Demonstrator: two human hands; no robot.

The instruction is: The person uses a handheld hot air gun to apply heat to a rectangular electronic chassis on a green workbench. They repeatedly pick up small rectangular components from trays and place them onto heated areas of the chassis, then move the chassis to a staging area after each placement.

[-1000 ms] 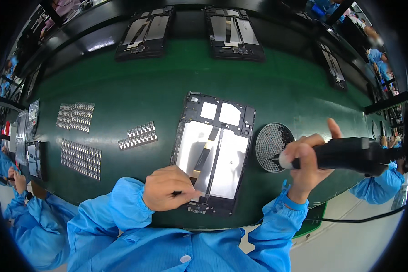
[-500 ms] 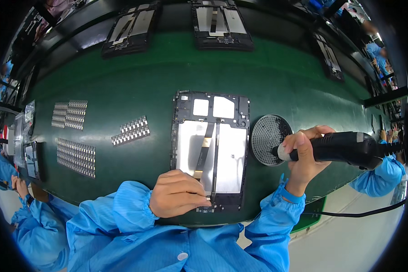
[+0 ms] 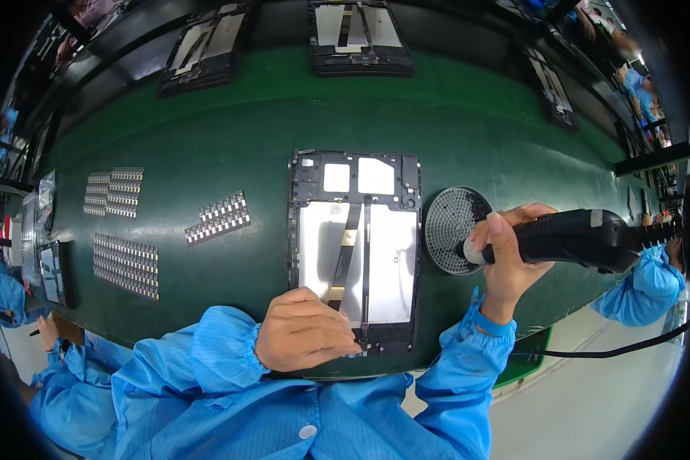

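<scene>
A black tablet frame point(image 3: 354, 245) with silver inner panels and a dark flex strip lies flat on the green conveyor belt point(image 3: 230, 130). My left hand point(image 3: 305, 337) rests on its near left corner, fingers curled against the frame. My right hand point(image 3: 506, 257) grips a black electric screwdriver point(image 3: 583, 239), whose tip points left at a round perforated screw tray point(image 3: 454, 230) beside the frame's right edge. Both arms wear blue sleeves.
Strips of small silver parts point(image 3: 221, 217) and more strips point(image 3: 124, 264) lie on the belt to the left. Other black frames point(image 3: 360, 34) sit at the far side. Another person's blue sleeve point(image 3: 644, 280) is at the right, and one more at lower left point(image 3: 8, 291).
The frame has come nearer to me and sits straighter. My right hand has brought the screwdriver left, its tip now at the round tray. My left hand stays on the near corner.
</scene>
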